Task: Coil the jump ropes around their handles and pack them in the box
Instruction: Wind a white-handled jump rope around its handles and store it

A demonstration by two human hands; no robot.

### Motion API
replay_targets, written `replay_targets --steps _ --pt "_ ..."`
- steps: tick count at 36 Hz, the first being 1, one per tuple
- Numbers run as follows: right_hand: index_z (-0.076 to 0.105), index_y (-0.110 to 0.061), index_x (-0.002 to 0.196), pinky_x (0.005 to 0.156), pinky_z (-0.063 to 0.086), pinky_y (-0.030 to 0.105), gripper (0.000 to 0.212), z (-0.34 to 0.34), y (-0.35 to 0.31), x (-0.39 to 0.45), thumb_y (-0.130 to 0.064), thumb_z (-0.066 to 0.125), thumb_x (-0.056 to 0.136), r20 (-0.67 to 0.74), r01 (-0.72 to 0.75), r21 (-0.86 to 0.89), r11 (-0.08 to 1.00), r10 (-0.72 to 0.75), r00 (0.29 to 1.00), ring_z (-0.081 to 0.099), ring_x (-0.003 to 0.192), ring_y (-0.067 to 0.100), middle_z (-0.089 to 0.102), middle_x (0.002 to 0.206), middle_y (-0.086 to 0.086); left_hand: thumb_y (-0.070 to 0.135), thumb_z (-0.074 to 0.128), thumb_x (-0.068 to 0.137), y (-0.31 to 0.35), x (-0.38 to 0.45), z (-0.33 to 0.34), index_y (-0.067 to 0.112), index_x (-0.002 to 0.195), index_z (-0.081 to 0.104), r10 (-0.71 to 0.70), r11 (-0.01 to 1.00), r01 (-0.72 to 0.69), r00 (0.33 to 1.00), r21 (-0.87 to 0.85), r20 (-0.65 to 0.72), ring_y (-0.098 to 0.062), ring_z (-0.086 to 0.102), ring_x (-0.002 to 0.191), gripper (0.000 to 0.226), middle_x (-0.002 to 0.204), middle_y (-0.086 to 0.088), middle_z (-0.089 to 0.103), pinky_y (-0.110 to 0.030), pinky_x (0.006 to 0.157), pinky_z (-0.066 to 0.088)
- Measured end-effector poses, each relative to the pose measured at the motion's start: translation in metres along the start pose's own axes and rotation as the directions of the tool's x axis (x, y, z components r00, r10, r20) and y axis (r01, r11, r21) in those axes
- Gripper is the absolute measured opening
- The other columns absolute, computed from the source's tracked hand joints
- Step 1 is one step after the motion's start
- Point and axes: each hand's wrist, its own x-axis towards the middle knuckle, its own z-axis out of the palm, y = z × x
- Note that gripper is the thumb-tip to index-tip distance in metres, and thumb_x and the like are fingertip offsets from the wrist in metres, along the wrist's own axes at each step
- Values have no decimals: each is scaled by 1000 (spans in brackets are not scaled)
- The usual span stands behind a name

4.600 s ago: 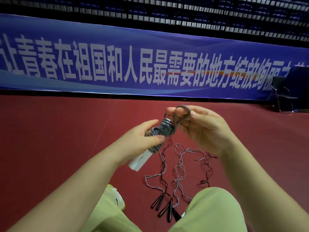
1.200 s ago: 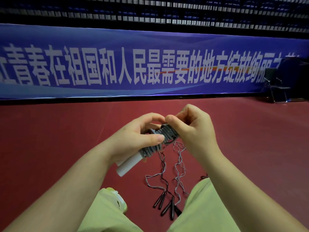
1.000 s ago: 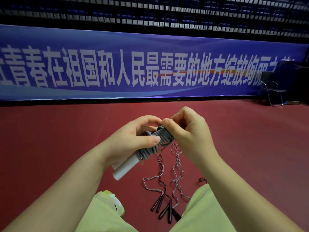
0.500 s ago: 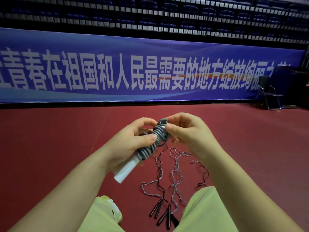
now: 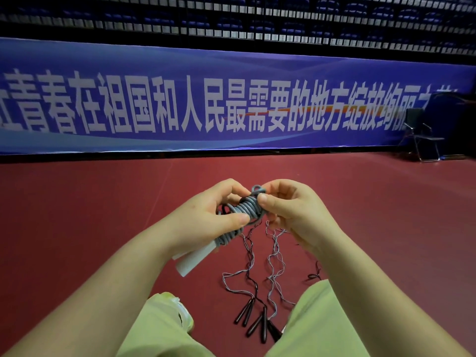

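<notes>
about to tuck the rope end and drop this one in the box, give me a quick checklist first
1. Left hand grips the coiled rope: ok.
2. Right hand pinches the coil's top end: ok.
3. Coils sit tight on the white handle: ok, though one loop sticks out behind the left thumb.
4. Rope end locked under a coil: cannot tell, fingers hide it.
5. Box within reach: cannot tell, none in view.
6. Other ropes coiled: not ok, loose on the floor.
</notes>
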Motion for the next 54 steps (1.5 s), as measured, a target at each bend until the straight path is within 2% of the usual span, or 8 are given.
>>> replay_targets --steps 9,14,19,24,38,44,49,54 --pt "60 -11 85 49 38 23 18 -1 0 -2 -24 68 75 94 24 19 1000 -26 995 45 52 8 56 61 -8 27 64 74 -1 -3 -1 38 103 60 -45 993 43 999 -108 -10 -21 67 87 31 98 11 68 -53 78 54" --pt "62 -23 61 52 31 23 26 -9 -6 4 -28 67 86 104 -80 -9 997 80 991 41 53 8 52 60 -6 19 70 80 -8 -3 10 35 105 60 -65 983 68 998 -170 23 -14 66 85 32 107 1 64 -34 74 57" --pt "58 -13 70 47 26 22 21 -12 -1 1 -15 57 91 136 -253 -147 956 272 953 37 47 9 43 54 -3 31 67 71 -12 -7 15 49 100 58 -39 999 41 996 -15 80 5 61 94 35 112 14 58 -18 80 52" --pt "60 -14 68 46 23 23 13 -15 7 -5 -24 60 77 218 -275 -210 938 319 922 35 49 12 42 54 0 46 66 66 -19 -13 21 60 99 55 -61 995 53 993 81 105 8 56 107 38 113 21 60 -37 98 48" --pt "49 -13 70 57 39 32 28 2 42 5 -13 46 98 -166 -270 107 957 285 944 41 54 13 43 57 -2 12 57 94 -29 6 27 37 108 55 -123 984 141 981 -111 149 -8 64 89 28 113 1 58 -20 69 52" --pt "48 -15 66 52 29 29 32 -17 67 13 -15 48 98 -411 -149 185 971 214 886 35 51 12 40 54 -4 5 50 96 -46 35 56 23 113 56 -201 878 259 963 -403 181 -27 69 73 25 106 -15 59 -31 66 55" --pt "56 -14 73 55 36 28 28 -50 85 16 -24 51 99 -320 -174 161 972 218 922 41 55 12 46 60 -2 7 59 92 -66 64 73 22 111 59 -220 833 299 951 -466 217 -31 67 84 23 101 -12 63 -54 89 53" --pt "63 -13 87 55 33 25 25 -93 101 20 -33 53 97 -350 -220 152 964 261 900 39 57 10 47 65 -5 12 56 95 -78 97 98 20 111 60 -235 802 301 953 -516 190 -18 62 69 19 90 -6 67 -31 52 54"
